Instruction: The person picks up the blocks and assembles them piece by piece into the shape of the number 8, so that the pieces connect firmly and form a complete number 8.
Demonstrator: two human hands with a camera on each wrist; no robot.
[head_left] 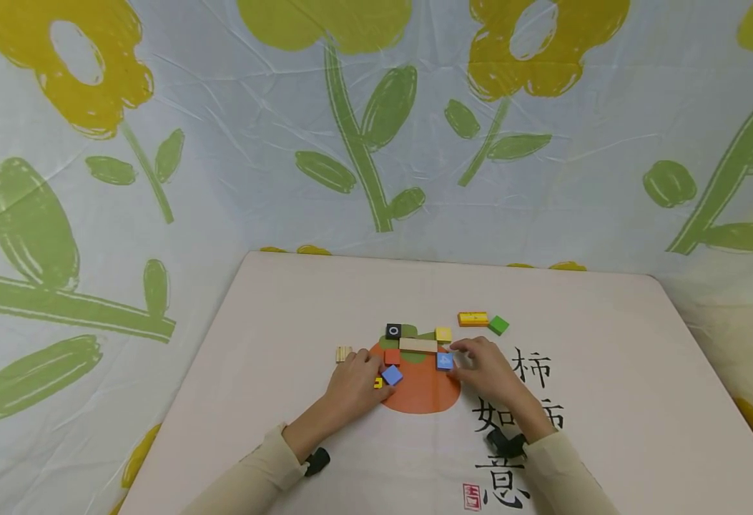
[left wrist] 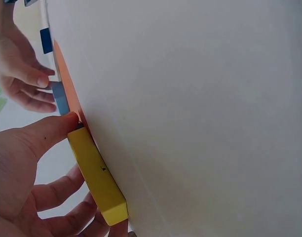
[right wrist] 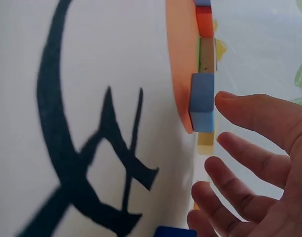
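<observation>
My left hand (head_left: 353, 383) is over a yellow block (left wrist: 99, 175) with black marks, holding it between thumb and fingers. Much of that block is hidden by the hand in the head view. Close to the left thumb lies a blue block (head_left: 392, 375), turned cornerwise, with a red block (head_left: 392, 357) just behind it. My right hand (head_left: 485, 368) is beside another blue block (head_left: 444, 361) with a pale mark. In the right wrist view, its loosely bent fingers are apart from this blue block (right wrist: 202, 94).
A wooden plank (head_left: 417, 345) lies between a black block (head_left: 393, 331) with a white ring and a pale yellow block (head_left: 443, 334). Behind are an orange-yellow block (head_left: 473, 319) and a green block (head_left: 498, 325). A striped block (head_left: 343, 353) sits left. The tabletop (head_left: 273, 307) carries a printed persimmon.
</observation>
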